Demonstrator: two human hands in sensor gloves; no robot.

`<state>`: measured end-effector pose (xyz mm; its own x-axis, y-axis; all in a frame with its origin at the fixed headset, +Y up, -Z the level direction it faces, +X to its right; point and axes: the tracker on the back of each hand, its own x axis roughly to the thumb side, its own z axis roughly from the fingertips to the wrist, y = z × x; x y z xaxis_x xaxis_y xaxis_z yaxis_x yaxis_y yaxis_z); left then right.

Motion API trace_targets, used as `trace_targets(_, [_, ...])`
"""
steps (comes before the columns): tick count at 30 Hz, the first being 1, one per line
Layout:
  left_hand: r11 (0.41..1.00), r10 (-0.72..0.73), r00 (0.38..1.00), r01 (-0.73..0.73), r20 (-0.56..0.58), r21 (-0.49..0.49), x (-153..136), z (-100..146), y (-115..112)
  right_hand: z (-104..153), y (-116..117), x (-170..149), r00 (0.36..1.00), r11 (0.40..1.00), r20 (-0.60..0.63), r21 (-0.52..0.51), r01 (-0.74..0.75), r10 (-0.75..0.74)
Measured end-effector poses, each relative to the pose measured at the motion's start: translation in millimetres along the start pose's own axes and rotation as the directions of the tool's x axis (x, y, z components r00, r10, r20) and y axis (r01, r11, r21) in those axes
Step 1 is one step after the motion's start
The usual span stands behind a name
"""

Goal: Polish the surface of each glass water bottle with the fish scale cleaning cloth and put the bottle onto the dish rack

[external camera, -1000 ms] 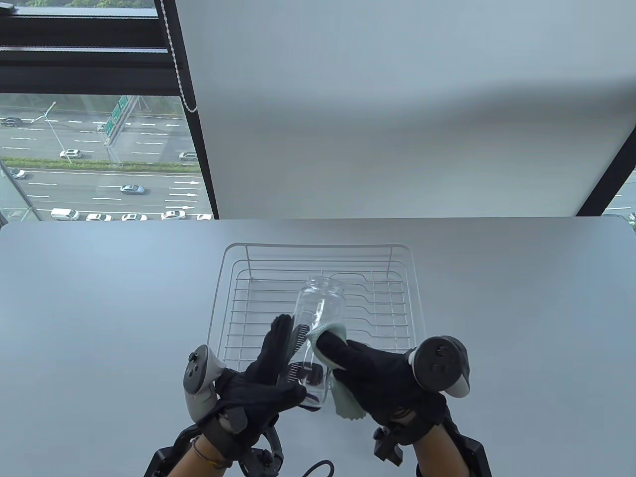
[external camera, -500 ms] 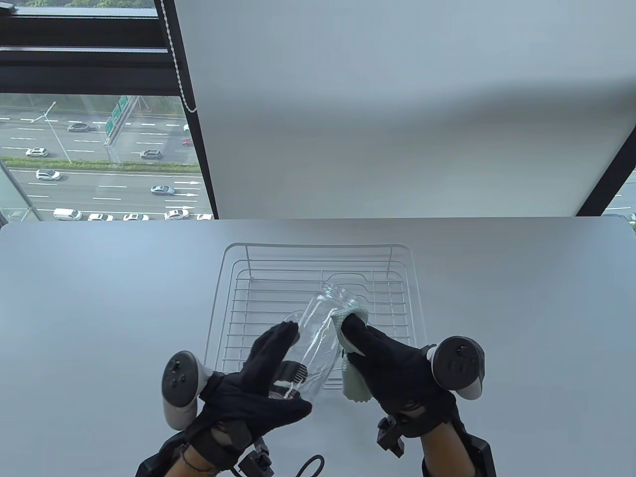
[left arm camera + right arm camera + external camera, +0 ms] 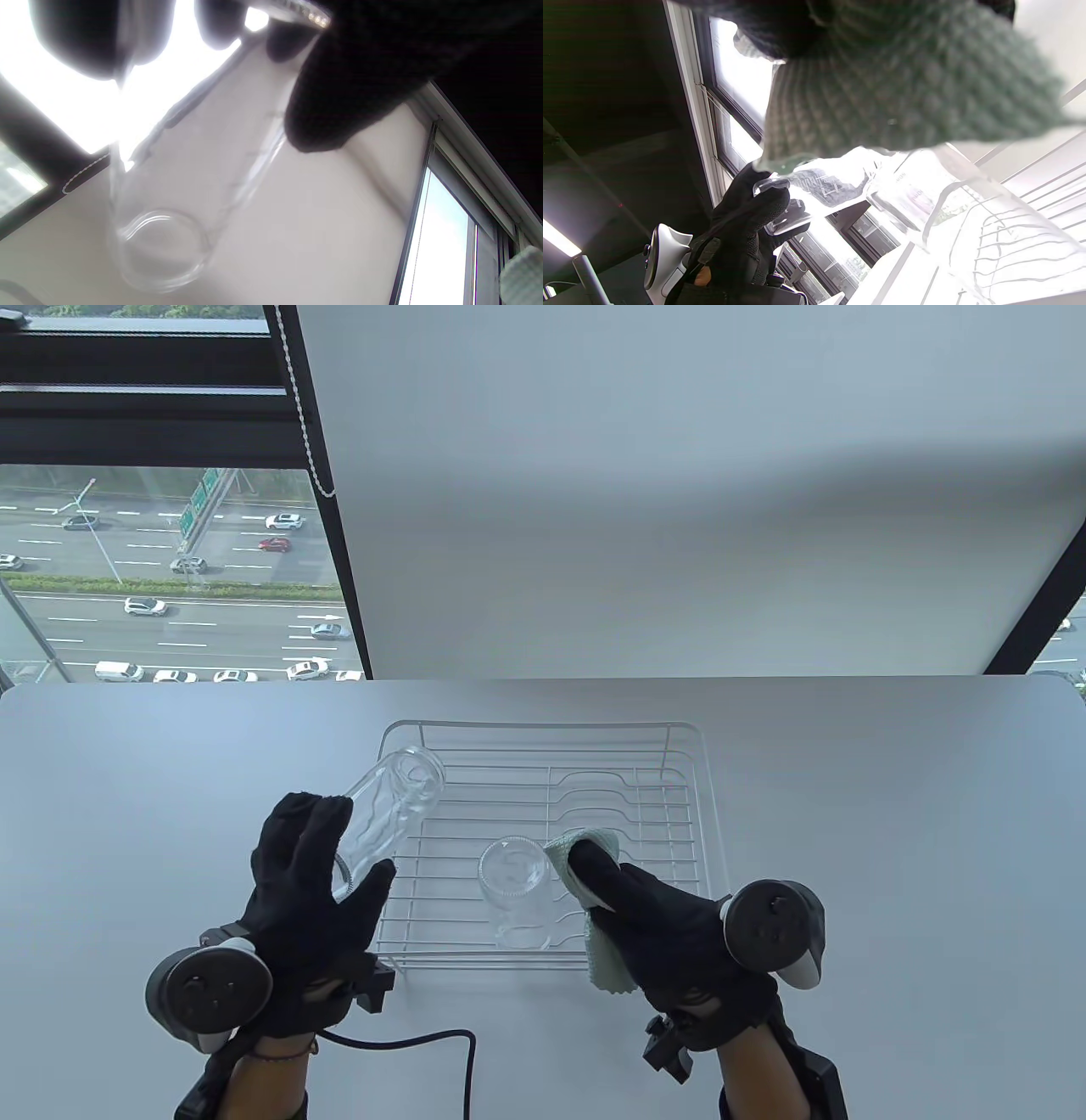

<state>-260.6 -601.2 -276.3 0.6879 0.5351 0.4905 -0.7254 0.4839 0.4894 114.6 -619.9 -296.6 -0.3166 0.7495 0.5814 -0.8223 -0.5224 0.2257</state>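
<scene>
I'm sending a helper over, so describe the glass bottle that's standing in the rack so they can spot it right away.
On the grey table sits a white wire dish rack. Near its front edge, just left of the right hand holding a pale green cloth, stands the clear glass bottle. Unlike the other clear bottle, tilted in the left hand, nothing grips it.

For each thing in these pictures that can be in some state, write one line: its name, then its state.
Held bottle: tilted, lifted over the rack's left side, uncapped.
Standing bottle: upright in the rack, uncapped, free of both hands.
Dish rack: on the table, holding one bottle.
Cleaning cloth: bunched, draped from the right hand.
Left hand: grips the held bottle.
Right hand: holds the cloth.
</scene>
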Motion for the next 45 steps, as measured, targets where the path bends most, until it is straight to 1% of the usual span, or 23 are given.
trace_targets(6, [0.993,-0.011,0.999,0.007,-0.033,-0.117,-7,0,-23,-1,1,-1,1.0,1.0,-0.015,0.022,-0.004,0.004])
trace_targets(7, [0.992,-0.019,0.999,0.015,-0.028,-0.127,-8,1,-26,-1,1,-1,1.0,1.0,-0.016,0.023,-0.014,0.014])
trace_targets(8, [0.986,-0.038,0.999,0.034,-0.021,-0.161,-10,0,-31,0,1,-1,0.999,0.999,-0.018,0.024,-0.029,0.03])
trace_targets(10, [0.979,-0.059,0.998,0.052,-0.031,-0.198,-12,1,-39,-1,1,-1,0.998,0.998,-0.025,0.03,-0.05,0.051])
trace_targets(11, [0.972,-0.078,0.997,0.073,-0.014,-0.225,-13,2,-43,-1,2,-1,0.998,0.998,-0.026,0.034,-0.054,0.055])
trace_targets(15, [0.959,-0.098,0.995,0.098,0.013,-0.267,-14,3,-53,-1,3,-2,0.999,0.998,-0.032,0.049,-0.041,0.043])
trace_targets(20, [0.948,-0.079,0.997,0.078,0.008,-0.308,-16,5,-61,-2,4,-4,0.99,0.99,-0.059,0.071,-0.125,0.129])
trace_targets(23, [0.944,-0.082,0.997,0.079,0.004,-0.321,-18,6,-66,-2,4,-4,0.991,0.99,-0.066,0.082,-0.115,0.12])
trace_targets(29, [0.94,-0.071,0.997,0.06,-0.02,-0.337,-21,6,-67,-3,4,-5,0.991,0.99,-0.071,0.091,-0.105,0.111])
trace_targets(33, [0.918,-0.061,0.998,0.042,-0.036,-0.395,-18,5,-64,-3,5,-8,0.989,0.988,-0.084,0.106,-0.11,0.12])
trace_targets(34, [0.913,-0.092,0.995,0.073,-0.028,-0.403,-13,2,-57,-3,4,-8,0.988,0.988,-0.087,0.1,-0.117,0.126])
trace_targets(36, [0.888,-0.141,0.99,0.128,0.004,-0.442,4,-4,-37,-2,1,-10,0.987,0.988,-0.093,0.092,-0.123,0.132])
trace_targets(37, [0.909,-0.165,0.986,0.164,0.031,-0.383,11,-5,-23,-1,-2,-11,0.987,0.989,-0.1,0.088,-0.12,0.129])
trace_targets(38, [0.944,-0.2,0.978,0.207,0.051,-0.258,14,-7,-13,-1,-4,-13,0.987,0.99,-0.106,0.079,-0.114,0.122])
trace_targets(39, [0.956,-0.232,0.971,0.238,0.051,-0.171,11,-7,-7,0,-5,-14,0.987,0.992,-0.109,0.073,-0.107,0.115])
trace_targets(40, [0.952,-0.275,0.961,0.276,0.025,-0.131,1,-9,-4,0,-6,-15,0.988,0.993,-0.11,0.07,-0.098,0.106])
trace_targets(42, [0.922,-0.352,0.934,0.337,-0.053,-0.189,-22,-7,-3,0,-7,-17,0.988,0.993,-0.12,0.074,-0.088,0.096])
trace_targets(43, [0.908,-0.371,0.923,0.337,-0.106,-0.248,-40,1,-4,0,-7,-18,0.987,0.994,-0.13,0.073,-0.086,0.095])
trace_targets(45, [0.911,-0.355,0.919,0.299,-0.172,-0.285,-74,20,-10,2,-12,-24,0.975,0.992,-0.183,0.047,-0.119,0.126])
